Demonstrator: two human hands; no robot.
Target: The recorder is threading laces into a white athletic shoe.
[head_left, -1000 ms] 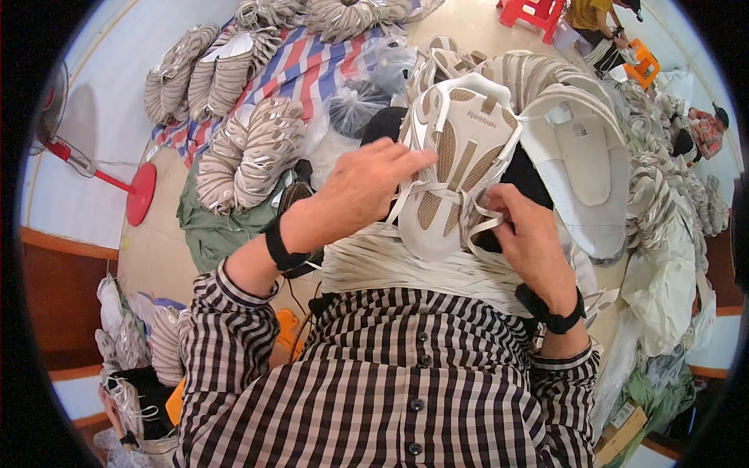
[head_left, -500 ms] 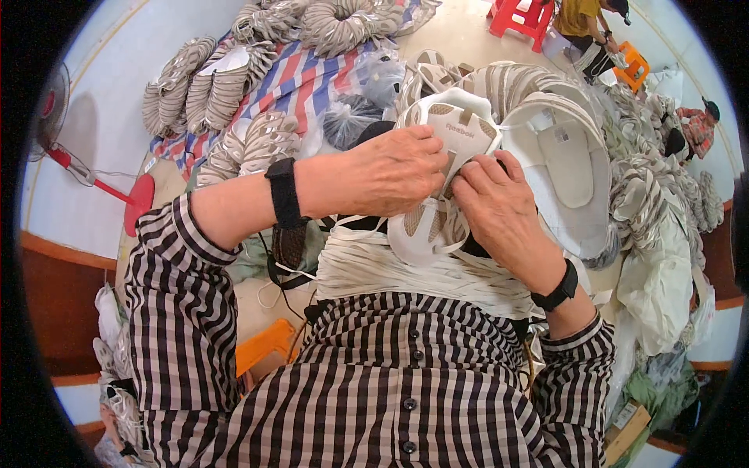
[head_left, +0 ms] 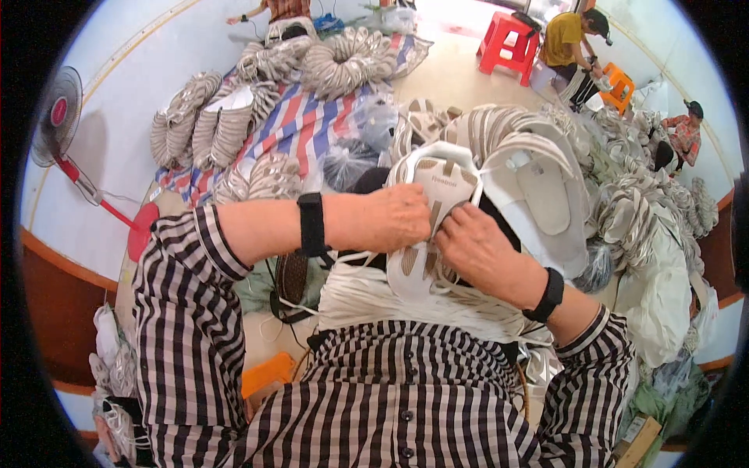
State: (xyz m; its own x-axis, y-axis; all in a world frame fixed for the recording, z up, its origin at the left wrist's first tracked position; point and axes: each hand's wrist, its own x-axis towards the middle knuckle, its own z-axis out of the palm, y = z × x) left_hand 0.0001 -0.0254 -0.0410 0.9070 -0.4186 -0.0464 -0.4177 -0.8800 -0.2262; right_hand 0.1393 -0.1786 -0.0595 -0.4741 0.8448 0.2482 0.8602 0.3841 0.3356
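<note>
A white and beige shoe upper (head_left: 451, 178) lies over my lap, its tongue pointing away and its toe toward me. My left hand (head_left: 399, 217) is closed at the upper's left eyelet edge. Against the right edge, my right hand (head_left: 482, 248) pinches with curled fingers; whatever lace lies between the fingertips is hidden. Under the toe a thick bundle of white shoelaces (head_left: 363, 300) spreads across my lap. Just beyond sits a curved row of nested shoe uppers (head_left: 499, 129), with a larger open upper (head_left: 542, 195) at its right end showing a pale lining.
Coiled stacks of uppers (head_left: 349, 62) rest on a striped sheet (head_left: 300, 129) at far left. A fan (head_left: 58, 117) stands left, a red stool (head_left: 507, 51) far right. Several people work farther off, including one in yellow (head_left: 563, 40). Heaped uppers (head_left: 640, 207) and plastic bags fill the right.
The view has tilted up, showing more of the far room. My hands have drawn closer together over the upper, and my right fingers have curled in tighter.
</note>
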